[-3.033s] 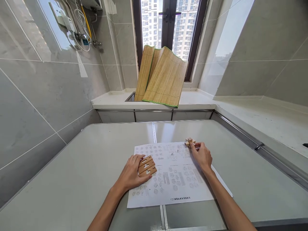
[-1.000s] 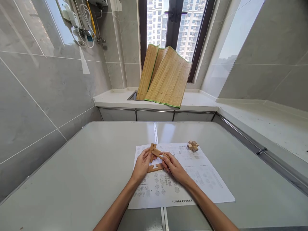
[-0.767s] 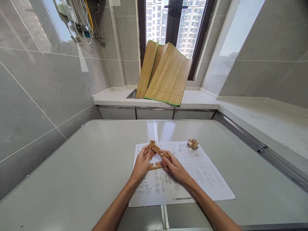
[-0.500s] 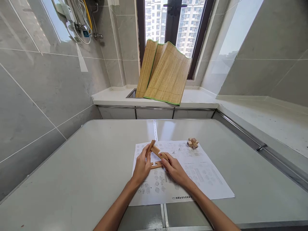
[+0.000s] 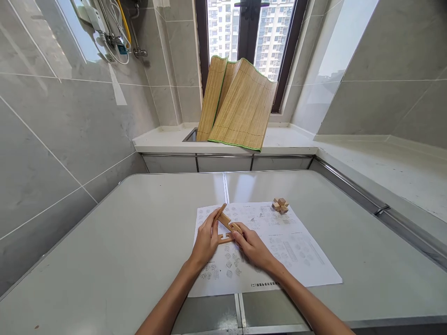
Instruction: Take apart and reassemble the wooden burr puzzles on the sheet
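Observation:
Several flat, notched wooden pieces (image 5: 224,219) are held between my two hands above a printed sheet (image 5: 293,260). My left hand (image 5: 206,237) grips the upper left piece, which sticks up past its fingertips, and is also at the left end of a lower piece (image 5: 225,238). My right hand (image 5: 249,241) pinches the right ends of the pieces with thumb and fingers. How the pieces join is too small to tell. On the sheet's upper right stands an assembled wooden block puzzle (image 5: 280,205).
The sheet lies on a pale table (image 5: 104,251) with a metal seam down its middle. Behind it, a bamboo mat (image 5: 244,107) leans on a white ledge (image 5: 157,142) before the window. Grey tiled walls rise at both sides, with hoses and a cable at the upper left.
Both hands stay nearly in place, still gripping the pieces. The upper left piece has turned slightly, and the pieces at my right fingertips have shifted a little left. The view has shifted slightly.

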Available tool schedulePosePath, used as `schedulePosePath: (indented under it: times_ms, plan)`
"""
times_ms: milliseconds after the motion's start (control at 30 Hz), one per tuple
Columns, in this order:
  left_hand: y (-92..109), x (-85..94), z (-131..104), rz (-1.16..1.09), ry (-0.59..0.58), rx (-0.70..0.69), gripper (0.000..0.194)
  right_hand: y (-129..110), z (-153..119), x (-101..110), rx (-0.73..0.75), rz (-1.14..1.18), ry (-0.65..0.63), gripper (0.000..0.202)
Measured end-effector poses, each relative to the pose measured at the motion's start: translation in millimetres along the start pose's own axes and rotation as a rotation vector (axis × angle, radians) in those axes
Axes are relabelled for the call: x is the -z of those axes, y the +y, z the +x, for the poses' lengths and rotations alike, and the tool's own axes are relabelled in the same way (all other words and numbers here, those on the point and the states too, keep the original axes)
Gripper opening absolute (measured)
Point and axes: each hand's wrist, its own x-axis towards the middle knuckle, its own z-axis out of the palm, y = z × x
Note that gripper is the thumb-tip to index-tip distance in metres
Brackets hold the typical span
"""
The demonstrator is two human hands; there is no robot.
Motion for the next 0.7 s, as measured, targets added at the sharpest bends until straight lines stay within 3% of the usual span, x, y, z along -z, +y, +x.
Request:
schedulePosePath:
  times_ms: [233,433,700]
  plan:
    - [-2.3,0.5,1.2,-0.070,-0.030,0.059,0.040,0.0,-0.3,0.5,-0.002,-0.028,-0.016,0.028]
    - [-3.9,0.2,-0.9,-0.055,-0.085,0.029,0.039,-0.3,-0.3,1.5,-0.007,-0.043,-0.014,0.025]
    - [4.4,-3.1,-3.5,-0.069,-0.040,0.087,0.040,-0.5,-1.0,-4.9,0.034,-0.098,0.034,0.025]
